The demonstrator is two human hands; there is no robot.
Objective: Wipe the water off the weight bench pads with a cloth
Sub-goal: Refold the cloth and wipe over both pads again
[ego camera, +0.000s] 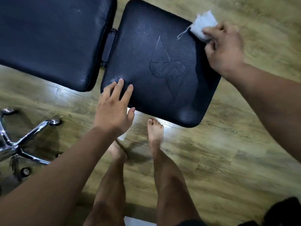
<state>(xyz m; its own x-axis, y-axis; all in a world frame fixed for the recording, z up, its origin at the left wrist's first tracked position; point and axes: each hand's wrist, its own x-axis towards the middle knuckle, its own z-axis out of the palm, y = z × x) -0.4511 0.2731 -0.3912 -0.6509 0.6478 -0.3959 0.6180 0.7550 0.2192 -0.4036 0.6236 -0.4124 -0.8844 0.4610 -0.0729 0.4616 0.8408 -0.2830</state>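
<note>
Two black weight bench pads lie below me: the seat pad [146,51] with an embossed logo in the middle, and the longer back pad [52,35] to its left, joined by a metal hinge [109,46]. My right hand [223,46] grips a white cloth [203,24] and presses it on the seat pad's far right corner; a loose thread trails from the cloth. My left hand [114,105] rests flat with fingers spread on the seat pad's near left corner. Faint wet sheen shows on the pad near that hand and at its near right corner.
A wooden plank floor [228,152] surrounds the bench. A chrome office chair base with castors [19,141] stands at the left, close to the back pad. My bare feet [154,132] stand just in front of the seat pad.
</note>
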